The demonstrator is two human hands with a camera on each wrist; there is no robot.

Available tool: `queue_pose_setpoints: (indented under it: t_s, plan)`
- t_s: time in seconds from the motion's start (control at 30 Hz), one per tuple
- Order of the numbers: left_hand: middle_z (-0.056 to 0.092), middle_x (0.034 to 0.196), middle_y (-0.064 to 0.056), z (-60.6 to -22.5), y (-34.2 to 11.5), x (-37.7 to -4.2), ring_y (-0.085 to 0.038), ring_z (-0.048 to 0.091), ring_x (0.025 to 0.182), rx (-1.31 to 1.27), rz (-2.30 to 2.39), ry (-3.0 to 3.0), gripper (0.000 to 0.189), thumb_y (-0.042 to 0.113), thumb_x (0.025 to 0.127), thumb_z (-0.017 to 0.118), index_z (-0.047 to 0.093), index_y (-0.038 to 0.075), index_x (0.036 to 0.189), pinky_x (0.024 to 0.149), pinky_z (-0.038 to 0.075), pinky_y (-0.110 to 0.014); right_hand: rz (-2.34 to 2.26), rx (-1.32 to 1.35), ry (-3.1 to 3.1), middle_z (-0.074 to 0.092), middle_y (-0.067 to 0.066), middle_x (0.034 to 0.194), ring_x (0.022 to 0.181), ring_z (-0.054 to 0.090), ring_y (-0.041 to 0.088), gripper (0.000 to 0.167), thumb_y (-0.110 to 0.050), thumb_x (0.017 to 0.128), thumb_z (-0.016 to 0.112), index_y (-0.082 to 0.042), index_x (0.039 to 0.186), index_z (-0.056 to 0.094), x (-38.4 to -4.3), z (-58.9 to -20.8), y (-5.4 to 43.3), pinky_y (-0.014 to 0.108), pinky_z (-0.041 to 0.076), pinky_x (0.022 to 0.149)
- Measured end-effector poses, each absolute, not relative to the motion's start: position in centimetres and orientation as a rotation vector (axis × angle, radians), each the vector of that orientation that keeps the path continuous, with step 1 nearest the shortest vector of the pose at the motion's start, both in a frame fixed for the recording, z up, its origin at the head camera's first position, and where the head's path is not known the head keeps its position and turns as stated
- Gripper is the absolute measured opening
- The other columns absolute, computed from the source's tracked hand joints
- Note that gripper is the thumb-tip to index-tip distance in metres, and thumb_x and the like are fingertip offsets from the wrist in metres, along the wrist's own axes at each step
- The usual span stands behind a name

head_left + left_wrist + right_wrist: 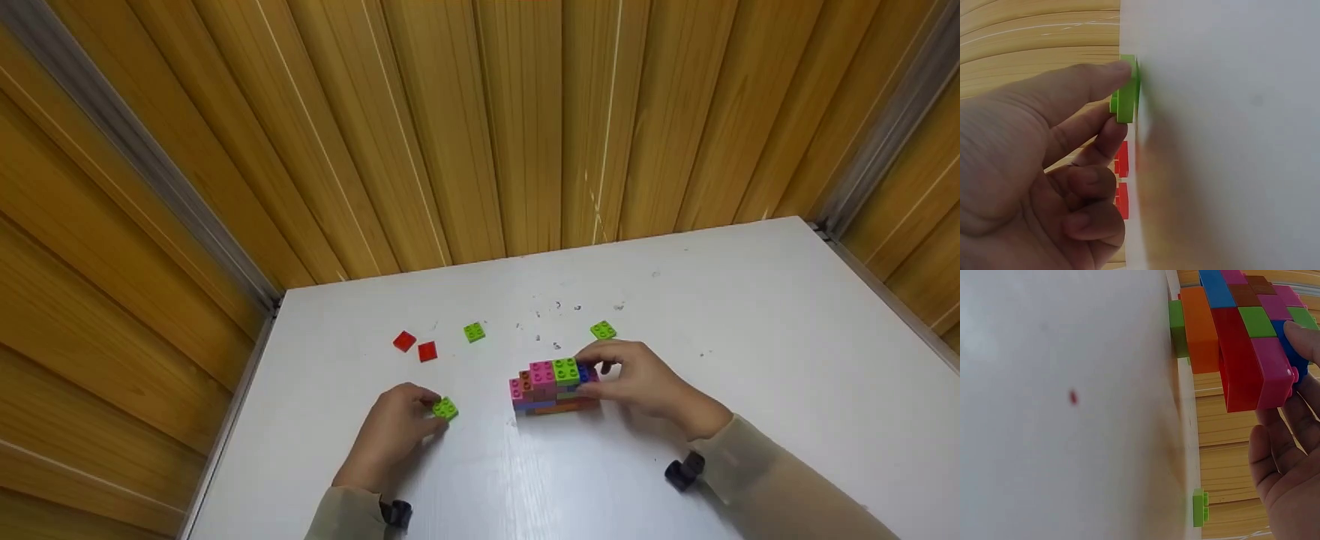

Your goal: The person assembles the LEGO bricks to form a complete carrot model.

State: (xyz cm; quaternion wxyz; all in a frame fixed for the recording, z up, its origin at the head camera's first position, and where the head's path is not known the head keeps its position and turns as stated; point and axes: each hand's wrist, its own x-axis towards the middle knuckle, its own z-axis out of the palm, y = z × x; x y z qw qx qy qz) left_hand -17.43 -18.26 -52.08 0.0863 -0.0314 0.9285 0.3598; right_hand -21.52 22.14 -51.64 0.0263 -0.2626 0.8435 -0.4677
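Observation:
My left hand [391, 431] pinches a light green two-by-two toy brick [445, 409] between thumb and fingers, low over the white table. In the left wrist view the thumb lies against the side of this green brick [1125, 93], and the other fingers curl in below. My right hand [649, 382] grips the right end of a built block of many-coloured toy bricks [542, 373]. The right wrist view shows the thumb on a blue brick [1289, 343] of that block, with red, orange, pink and brown bricks beside it.
Two red bricks [404, 341] [427, 351] lie left of centre on the white table [750, 315]. One loose green brick [474, 331] sits behind the block, another green brick [603, 330] just beyond my right hand. Wood-patterned walls [517, 135] close off the back and sides.

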Motion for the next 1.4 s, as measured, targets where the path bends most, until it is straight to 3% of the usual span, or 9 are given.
queue_pose_setpoints:
  t_s: [0.43, 0.63, 0.8, 0.9, 1.07, 1.4]
  plan:
    - [0.073, 0.132, -0.002, -49.7, -15.9, -18.4, -0.029, 0.064, 0.122, -0.023, 1.223, 2.772, 0.032, 0.018, 0.093, 0.09, 0.082, 0.019, 0.124, 0.114, 0.06, -0.054, -1.453, -0.799, 2.588, 0.083, 0.006, 0.127, 0.107, 0.068, 0.008, 0.04, -0.024, 0.092, 0.095, -0.013, 0.129, 0.084, -21.6, -51.6, 22.2, 0.034, 0.06, 0.099]
    - [0.072, 0.129, 0.0, -47.9, -14.3, -19.0, -0.033, 0.067, 0.131, 0.081, 1.303, 2.786, 0.031, 0.019, 0.093, 0.09, 0.081, 0.021, 0.123, 0.122, 0.056, -0.06, -1.449, -0.799, 2.588, 0.082, 0.006, 0.128, 0.108, 0.068, 0.009, 0.04, -0.024, 0.092, 0.095, -0.013, 0.129, 0.084, -21.7, -51.7, 22.2, 0.032, 0.059, 0.098]
    - [0.073, 0.132, 0.003, -46.8, -13.1, -19.3, -0.032, 0.067, 0.13, 0.186, 1.365, 2.785, 0.032, 0.021, 0.093, 0.09, 0.08, 0.023, 0.123, 0.115, 0.061, -0.055, -1.456, -0.809, 2.595, 0.083, 0.005, 0.128, 0.108, 0.068, 0.009, 0.039, -0.025, 0.093, 0.095, -0.014, 0.128, 0.084, -21.6, -51.7, 22.2, 0.031, 0.059, 0.098]
    - [0.075, 0.131, 0.004, -46.2, -12.4, -19.3, -0.027, 0.066, 0.116, 0.255, 1.388, 2.796, 0.033, 0.02, 0.093, 0.09, 0.08, 0.023, 0.125, 0.101, 0.063, -0.047, -1.463, -0.815, 2.599, 0.083, 0.005, 0.127, 0.108, 0.068, 0.008, 0.038, -0.024, 0.093, 0.095, -0.014, 0.128, 0.084, -21.7, -51.8, 22.2, 0.029, 0.059, 0.097]
    - [0.073, 0.126, 0.006, -45.5, -11.2, -19.2, -0.021, 0.059, 0.098, 0.334, 1.426, 2.791, 0.033, 0.019, 0.095, 0.088, 0.08, 0.024, 0.127, 0.08, 0.055, -0.035, -1.47, -0.844, 2.599, 0.083, 0.007, 0.126, 0.107, 0.068, 0.007, 0.036, -0.022, 0.093, 0.094, -0.012, 0.127, 0.084, -21.7, -51.8, 22.2, 0.027, 0.058, 0.094]
    - [0.071, 0.126, 0.009, -44.7, -9.6, -19.0, -0.022, 0.062, 0.109, 0.401, 1.474, 2.714, 0.032, 0.018, 0.096, 0.087, 0.08, 0.027, 0.126, 0.096, 0.059, -0.039, -1.465, -0.839, 2.594, 0.083, 0.006, 0.126, 0.107, 0.067, 0.007, 0.037, -0.022, 0.093, 0.095, -0.013, 0.127, 0.084, -21.6, -51.9, 22.2, 0.027, 0.057, 0.095]
